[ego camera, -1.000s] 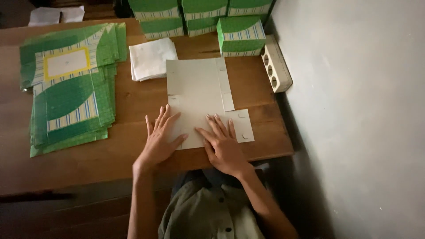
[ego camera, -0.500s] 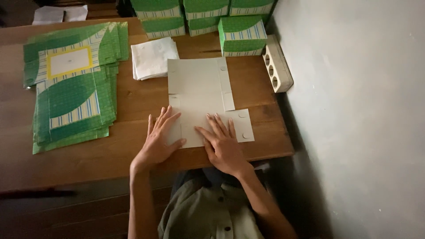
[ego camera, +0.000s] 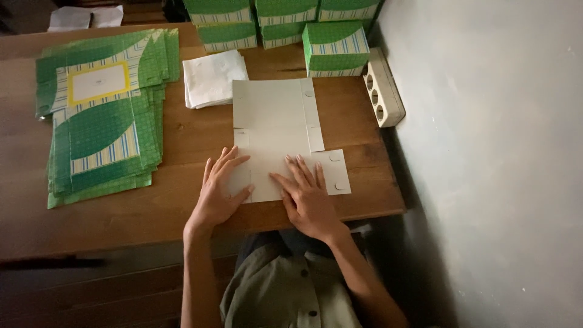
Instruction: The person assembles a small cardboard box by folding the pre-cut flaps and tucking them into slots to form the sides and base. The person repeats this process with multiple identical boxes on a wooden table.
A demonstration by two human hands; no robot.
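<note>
Your left hand (ego camera: 220, 193) and right hand (ego camera: 306, 197) both lie flat, fingers spread, grasping nothing, pressing the near end of the white blank (ego camera: 276, 130) on the table (ego camera: 182, 130). Green flat stack (ego camera: 100, 115) lies well left, napkins (ego camera: 212, 78) just beside the blank, made boxes (ego camera: 334, 48) behind, power strip (ego camera: 382, 88) right.

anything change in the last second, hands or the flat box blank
Almost nothing. Both the left hand and right hand stay pressed flat on the near edge of the white box blank; nothing picked up or released. The green stack and folded boxes are unmoved.
</note>
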